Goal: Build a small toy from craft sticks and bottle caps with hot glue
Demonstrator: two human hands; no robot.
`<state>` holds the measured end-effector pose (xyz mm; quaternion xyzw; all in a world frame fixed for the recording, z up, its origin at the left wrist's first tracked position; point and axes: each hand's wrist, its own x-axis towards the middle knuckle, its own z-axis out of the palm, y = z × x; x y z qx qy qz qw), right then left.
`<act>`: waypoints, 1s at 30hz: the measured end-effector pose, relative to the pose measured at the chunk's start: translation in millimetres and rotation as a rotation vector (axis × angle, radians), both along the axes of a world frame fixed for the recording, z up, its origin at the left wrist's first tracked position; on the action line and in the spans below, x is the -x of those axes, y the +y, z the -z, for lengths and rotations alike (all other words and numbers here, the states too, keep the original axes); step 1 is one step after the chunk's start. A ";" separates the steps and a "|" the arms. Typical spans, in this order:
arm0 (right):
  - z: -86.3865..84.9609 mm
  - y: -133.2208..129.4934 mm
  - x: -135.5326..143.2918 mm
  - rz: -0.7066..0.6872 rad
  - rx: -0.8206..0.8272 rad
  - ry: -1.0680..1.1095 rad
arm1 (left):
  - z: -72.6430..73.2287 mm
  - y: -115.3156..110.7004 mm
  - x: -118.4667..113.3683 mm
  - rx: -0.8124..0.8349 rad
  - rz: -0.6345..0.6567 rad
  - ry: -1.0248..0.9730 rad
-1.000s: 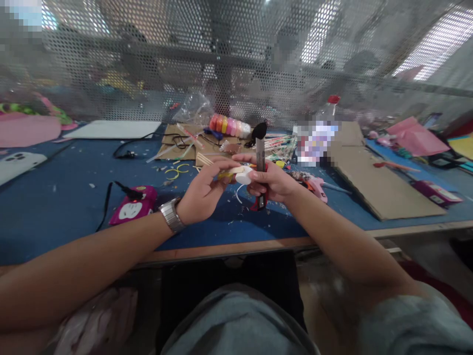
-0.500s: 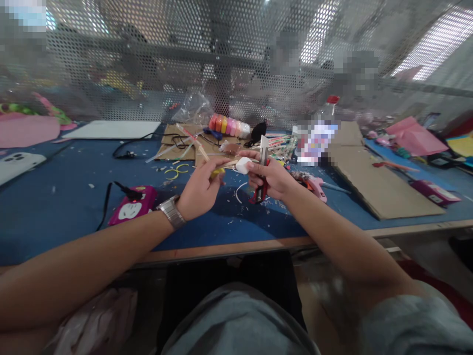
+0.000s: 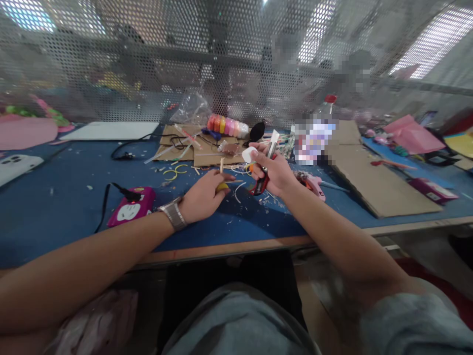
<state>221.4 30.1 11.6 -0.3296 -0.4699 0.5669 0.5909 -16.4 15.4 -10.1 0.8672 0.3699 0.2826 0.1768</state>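
Near the middle of the blue table, my left hand (image 3: 204, 195) is closed around a small yellow piece (image 3: 222, 187) with thin wooden sticks (image 3: 221, 165) poking out between the fingers. To its right, my right hand (image 3: 272, 170) pinches a small white rounded piece (image 3: 249, 154) between thumb and finger. The same hand also holds a red and black utility knife (image 3: 261, 183), its blade pointing up and away. Yellow curved strips (image 3: 175, 172) and small scraps lie on the table beyond my left hand.
A magenta power box (image 3: 133, 207) with a plugged-in cable sits left. Behind the hands are cardboard, straws and coloured paint pots (image 3: 227, 126). On the right are a pink glue gun (image 3: 316, 187), a bottle (image 3: 320, 133) and a large cardboard sheet (image 3: 384, 182). A metal mesh stands behind.
My hands have moved apart. The left one has dropped slightly toward the table with its sticks turned, and the right one has lifted the white piece a little, tilting the knife.
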 end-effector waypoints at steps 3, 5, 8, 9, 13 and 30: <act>0.1 -2.3 1.6 -0.007 -0.018 0.000 | 2.8 0.0 -0.8 0.010 -0.002 0.026; -0.1 -3.9 2.5 -0.007 -0.031 -0.001 | 1.9 -0.7 -1.0 0.015 -0.010 0.041; -0.2 -5.2 3.0 -0.010 -0.054 -0.016 | -1.1 -2.1 -0.7 0.027 -0.035 0.056; -0.1 -5.3 3.0 -0.010 -0.059 -0.023 | -1.9 -2.5 -0.5 0.034 -0.048 0.058; -0.2 -5.5 3.1 -0.006 -0.060 -0.025 | -2.1 -2.7 0.6 0.063 -0.081 0.065; 2.7 -12.6 4.6 -0.037 -0.125 -0.214 | 2.0 -3.8 2.3 0.069 -0.131 0.161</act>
